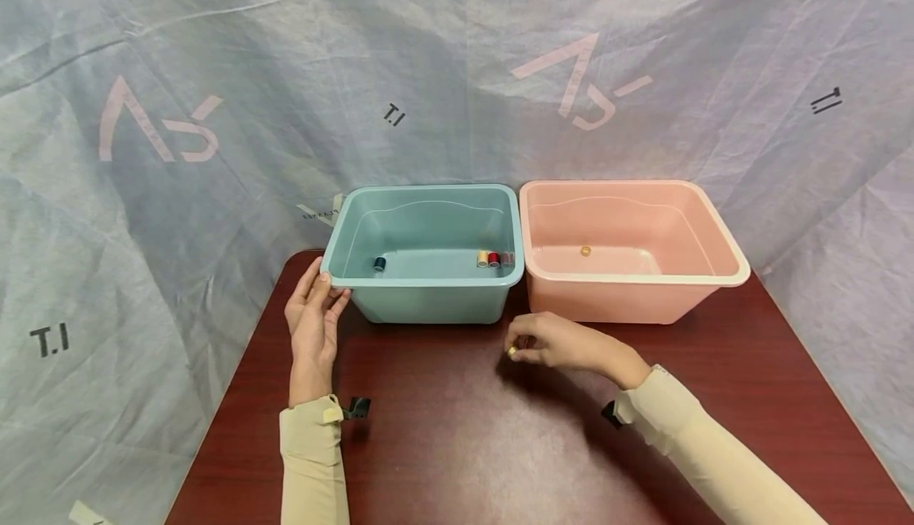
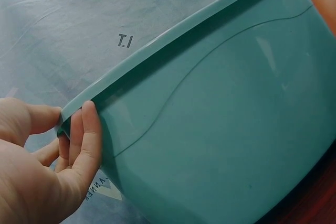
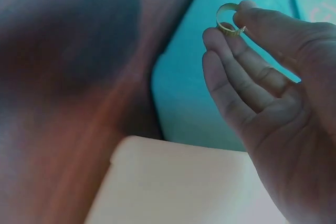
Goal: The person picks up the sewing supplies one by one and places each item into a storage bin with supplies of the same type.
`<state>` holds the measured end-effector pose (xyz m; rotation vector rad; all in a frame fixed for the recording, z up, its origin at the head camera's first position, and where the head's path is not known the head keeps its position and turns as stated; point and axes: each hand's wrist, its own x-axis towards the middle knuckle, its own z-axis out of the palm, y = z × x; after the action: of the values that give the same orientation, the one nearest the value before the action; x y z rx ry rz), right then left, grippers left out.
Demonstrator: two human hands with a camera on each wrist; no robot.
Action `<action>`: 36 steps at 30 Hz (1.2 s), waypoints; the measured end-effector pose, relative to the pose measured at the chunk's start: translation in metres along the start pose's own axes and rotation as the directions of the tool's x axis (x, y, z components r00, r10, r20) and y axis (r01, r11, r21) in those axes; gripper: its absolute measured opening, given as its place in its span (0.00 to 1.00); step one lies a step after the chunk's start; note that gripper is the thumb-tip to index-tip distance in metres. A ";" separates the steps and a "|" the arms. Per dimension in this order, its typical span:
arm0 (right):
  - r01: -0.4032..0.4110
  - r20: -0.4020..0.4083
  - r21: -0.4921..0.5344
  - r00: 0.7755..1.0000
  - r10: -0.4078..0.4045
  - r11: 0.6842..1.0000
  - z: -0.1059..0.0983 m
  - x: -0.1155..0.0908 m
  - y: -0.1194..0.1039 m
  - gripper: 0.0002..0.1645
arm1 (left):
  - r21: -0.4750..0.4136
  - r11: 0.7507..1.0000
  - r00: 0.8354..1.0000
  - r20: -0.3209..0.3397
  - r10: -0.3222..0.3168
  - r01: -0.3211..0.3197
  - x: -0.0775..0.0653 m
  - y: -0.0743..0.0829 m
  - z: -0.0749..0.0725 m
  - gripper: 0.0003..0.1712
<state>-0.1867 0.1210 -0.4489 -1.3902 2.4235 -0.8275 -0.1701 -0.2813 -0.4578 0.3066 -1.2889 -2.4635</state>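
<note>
Between the thumb and fingertips of my right hand (image 1: 553,341) is a gold ring (image 3: 231,31), pinched just above the table in front of the two bins. Its band looks textured on one side in the right wrist view. My left hand (image 1: 314,331) grips the front left corner of the teal bin (image 1: 428,303), thumb on the rim and fingers under it. Inside that bin lie a dark thread spool (image 1: 380,264), a cream spool (image 1: 482,258) and a red spool (image 1: 494,259). The pink bin (image 1: 607,299) holds a small gold ring-like piece (image 1: 585,251) on its floor.
Both bins stand side by side at the back of the dark red table (image 1: 428,430), rims nearly meeting. Behind them hangs a grey printed sheet (image 1: 443,73). A dark wrist mount (image 1: 357,408) sticks out from the left sleeve.
</note>
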 end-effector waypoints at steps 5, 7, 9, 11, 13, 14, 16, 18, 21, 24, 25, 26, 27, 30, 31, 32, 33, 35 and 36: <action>0.028 -0.001 -0.002 1.000 -0.028 1.000 -0.026 0.004 -0.012 0.07 | -0.009 1.000 1.000 -0.010 0.002 -0.002 -0.001 0.001 -0.001 0.28; 0.032 0.000 -0.012 0.999 -0.032 0.999 -0.038 0.006 -0.019 0.06 | -0.013 1.000 1.000 -0.009 0.002 -0.002 -0.001 0.001 -0.001 0.28; 0.021 -0.002 -0.006 1.000 -0.021 1.000 -0.051 0.007 -0.027 0.06 | -0.010 1.000 1.000 -0.008 0.003 -0.003 -0.001 0.002 -0.002 0.29; 0.005 -0.006 -0.004 1.000 -0.005 1.000 -0.064 0.008 -0.034 0.06 | -0.007 1.000 1.000 -0.015 0.003 -0.003 -0.002 0.002 -0.002 0.28; -0.018 -0.018 -0.006 1.000 0.018 1.000 -0.076 0.008 -0.040 0.06 | 0.001 1.000 1.000 -0.025 0.006 -0.006 -0.002 0.002 -0.002 0.28; -0.031 -0.026 -0.007 0.999 0.031 0.999 -0.082 0.008 -0.042 0.06 | 0.003 1.000 1.000 -0.026 0.005 -0.005 -0.003 0.002 -0.002 0.28; -0.034 -0.056 -0.044 0.998 0.032 0.998 -0.094 0.006 -0.044 0.07 | 0.000 1.000 1.000 -0.024 -0.001 0.001 -0.003 0.002 -0.002 0.28; -0.031 -0.090 -0.082 0.996 0.024 0.996 -0.104 0.005 -0.043 0.07 | 0.003 1.000 1.000 -0.014 -0.003 0.003 -0.003 0.002 -0.003 0.28; -0.016 -0.135 -0.132 0.991 -0.002 0.991 -0.119 0.006 -0.040 0.07 | 0.005 1.000 1.000 -0.011 -0.007 0.007 -0.003 0.001 -0.003 0.29; -0.032 -0.159 -0.150 0.987 0.008 0.988 -0.134 0.009 -0.037 0.07 | 0.009 1.000 1.000 -0.013 -0.005 0.005 -0.003 0.000 -0.004 0.29; -0.046 -0.169 -0.156 0.985 0.019 0.987 -0.140 0.010 -0.036 0.08 | 0.004 1.000 1.000 -0.014 -0.005 0.005 -0.003 0.000 -0.004 0.29; -0.061 -0.177 -0.158 0.984 0.032 0.986 -0.145 0.010 -0.034 0.08 | 0.005 1.000 1.000 -0.010 -0.005 0.005 -0.003 0.000 -0.004 0.29; -0.078 -0.186 -0.156 0.981 0.048 0.985 -0.150 0.010 -0.033 0.09 | 0.002 1.000 1.000 -0.008 -0.006 0.006 -0.002 0.000 -0.004 0.29; -0.096 -0.214 -0.155 0.975 0.061 0.983 -0.165 0.014 -0.028 0.10 | 0.000 1.000 1.000 -0.002 -0.005 0.005 -0.002 0.000 -0.002 0.29; -0.094 -0.228 -0.170 0.972 0.054 0.981 -0.169 0.016 -0.027 0.09 | 0.001 1.000 1.000 -0.001 -0.004 0.004 -0.001 0.000 -0.002 0.29; -0.085 -0.240 -0.179 0.970 0.040 0.980 -0.174 0.017 -0.024 0.09 | 0.003 1.000 1.000 0.000 -0.005 0.005 -0.001 0.000 -0.001 0.29; -0.078 -0.253 -0.194 0.967 0.027 0.978 -0.178 0.020 -0.023 0.08 | 0.000 1.000 1.000 0.001 -0.005 0.005 -0.001 0.000 -0.001 0.29; -0.072 -0.276 -0.232 0.961 0.005 0.970 -0.187 0.024 -0.019 0.07 | 0.001 1.000 1.000 0.001 -0.004 0.004 -0.001 0.000 0.000 0.29; -0.076 -0.283 -0.246 0.959 0.003 0.966 -0.191 0.026 -0.018 0.06 | 0.001 1.000 1.000 0.002 -0.002 0.002 -0.001 0.000 0.000 0.29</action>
<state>-0.2744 0.1609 -0.2812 -1.3834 2.8534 -0.7706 -0.1691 -0.2812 -0.4575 0.3064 -1.2909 -2.4655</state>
